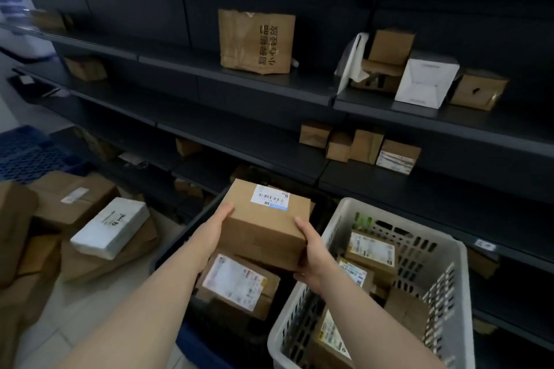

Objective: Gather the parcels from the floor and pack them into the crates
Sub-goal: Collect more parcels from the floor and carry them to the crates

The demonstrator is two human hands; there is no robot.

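I hold a brown cardboard parcel (pixel 265 223) with a white barcode label between both hands, above a dark crate (pixel 180 244). My left hand (pixel 214 226) grips its left side and my right hand (pixel 313 252) grips its right lower corner. Under it in the dark crate lies another labelled brown parcel (pixel 239 284). To the right stands a white perforated crate (pixel 338 220) holding several labelled parcels (pixel 370 250). On the floor at left lie a white padded parcel (pixel 111 228) and brown boxes (pixel 72 198).
Dark metal shelving (pixel 239 81) fills the wall ahead, carrying a brown paper bag (pixel 256 42), a white box (pixel 425 81) and small cartons (pixel 365 145). A blue pallet (pixel 27 153) lies at far left on the pale tiled floor.
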